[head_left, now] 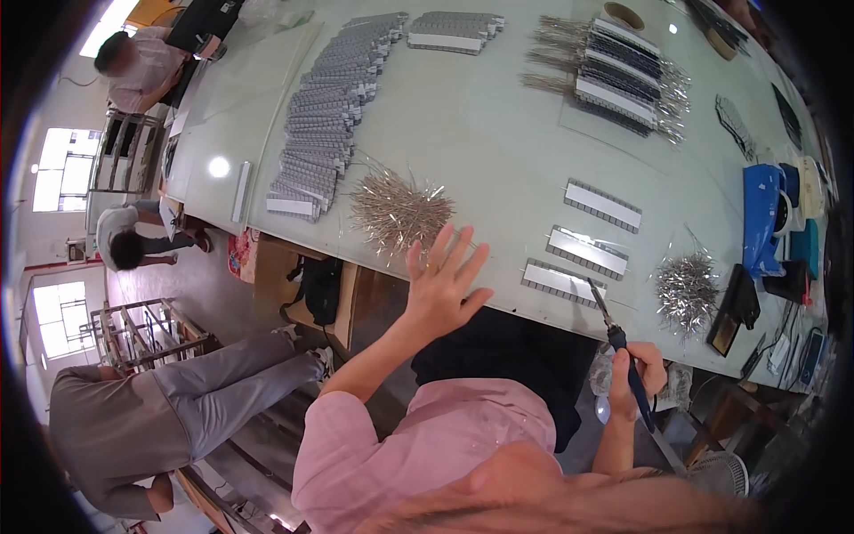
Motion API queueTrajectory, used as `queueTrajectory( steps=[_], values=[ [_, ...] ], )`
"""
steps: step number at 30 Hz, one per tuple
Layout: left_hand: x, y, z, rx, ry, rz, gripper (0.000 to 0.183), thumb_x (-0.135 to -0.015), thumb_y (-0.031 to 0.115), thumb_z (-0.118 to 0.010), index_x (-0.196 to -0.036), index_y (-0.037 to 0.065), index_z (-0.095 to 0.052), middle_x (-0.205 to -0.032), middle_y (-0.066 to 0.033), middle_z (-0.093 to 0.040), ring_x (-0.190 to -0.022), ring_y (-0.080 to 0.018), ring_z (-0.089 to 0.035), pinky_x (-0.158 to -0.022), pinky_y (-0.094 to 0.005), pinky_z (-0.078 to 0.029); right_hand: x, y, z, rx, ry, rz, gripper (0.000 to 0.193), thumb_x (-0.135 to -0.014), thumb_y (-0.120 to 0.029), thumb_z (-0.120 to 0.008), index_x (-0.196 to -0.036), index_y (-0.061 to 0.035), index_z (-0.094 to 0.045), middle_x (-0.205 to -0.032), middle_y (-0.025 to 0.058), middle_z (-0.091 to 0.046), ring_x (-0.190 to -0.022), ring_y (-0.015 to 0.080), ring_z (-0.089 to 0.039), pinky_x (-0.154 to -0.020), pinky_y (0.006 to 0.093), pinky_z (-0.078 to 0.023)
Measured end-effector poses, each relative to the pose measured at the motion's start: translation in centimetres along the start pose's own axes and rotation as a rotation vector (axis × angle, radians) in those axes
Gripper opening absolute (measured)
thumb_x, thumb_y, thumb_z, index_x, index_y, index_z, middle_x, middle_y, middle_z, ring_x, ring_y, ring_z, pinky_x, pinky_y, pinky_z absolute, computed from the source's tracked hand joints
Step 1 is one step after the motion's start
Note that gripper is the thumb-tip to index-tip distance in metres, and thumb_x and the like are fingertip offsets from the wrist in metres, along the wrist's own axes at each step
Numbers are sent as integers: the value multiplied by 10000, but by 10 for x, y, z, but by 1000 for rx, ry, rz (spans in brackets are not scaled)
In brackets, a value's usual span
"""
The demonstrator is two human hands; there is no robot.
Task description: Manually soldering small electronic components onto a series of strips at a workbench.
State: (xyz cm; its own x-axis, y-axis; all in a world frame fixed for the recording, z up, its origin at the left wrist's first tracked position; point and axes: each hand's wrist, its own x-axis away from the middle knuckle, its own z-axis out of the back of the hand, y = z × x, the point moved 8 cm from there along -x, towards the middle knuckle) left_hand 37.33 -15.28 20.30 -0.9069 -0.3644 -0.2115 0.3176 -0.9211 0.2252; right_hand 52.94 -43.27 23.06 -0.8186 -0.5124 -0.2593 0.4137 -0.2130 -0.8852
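Left hand (442, 283) is spread wide, empty, at frame centre near a pin pile (398, 211). Right hand (637, 378), lower right, grips a soldering iron (616, 338) by a strip (563, 283).

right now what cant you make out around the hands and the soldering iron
- Head view: the soldering iron tip is too small to tell if it touches the nearest strip.
- The right hand wraps the handle, hiding the grip.
- The left hand, open, covers the table edge.

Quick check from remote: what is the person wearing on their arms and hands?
Both hands are bare, with no gloves: left hand, right hand. A short pink sleeve covers the left upper arm; both forearms are uncovered. No watch or wristband shows.
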Motion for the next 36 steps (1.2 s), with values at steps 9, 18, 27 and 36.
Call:
queueTrajectory(
  steps=[9,18,27,36],
  values=[
    [5,-11,4,11,54,6,566,-832,371,-659,-1325,107,-571,-1411,-107,-472,-1365,-286,-366,-1125,-521,-127,-3,-10,-13,30,-37,-2,176,-788,-28,-719,-912,1,-597,-788,115,-625,-636,174,-560,-559,261,-411],
    [4,16,-6,119,69,-96,542,-808,347,-681,-1278,92,-592,-1254,-49,-549,-1208,-227,-484,-1080,-494,-257,-22,-36,-46,70,-114,79,198,-723,-38,-768,-865,-28,-630,-712,106,-644,-576,220,-622,-517,287,-457],
    [0,21,-10,138,66,-152,533,-806,336,-678,-1279,104,-595,-1242,-43,-553,-1190,-219,-488,-1053,-492,-304,-29,-46,-70,46,-199,99,160,-759,8,-725,-877,12,-617,-716,121,-625,-604,205,-604,-545,278,-446],
    [-2,22,-9,141,65,-174,531,-804,337,-677,-1275,106,-597,-1235,-40,-556,-1179,-219,-493,-1043,-496,-314,-40,-52,-84,64,-237,84,139,-749,-19,-745,-830,1,-634,-683,92,-627,-544,167,-596,-512,255,-446]
  ],
)
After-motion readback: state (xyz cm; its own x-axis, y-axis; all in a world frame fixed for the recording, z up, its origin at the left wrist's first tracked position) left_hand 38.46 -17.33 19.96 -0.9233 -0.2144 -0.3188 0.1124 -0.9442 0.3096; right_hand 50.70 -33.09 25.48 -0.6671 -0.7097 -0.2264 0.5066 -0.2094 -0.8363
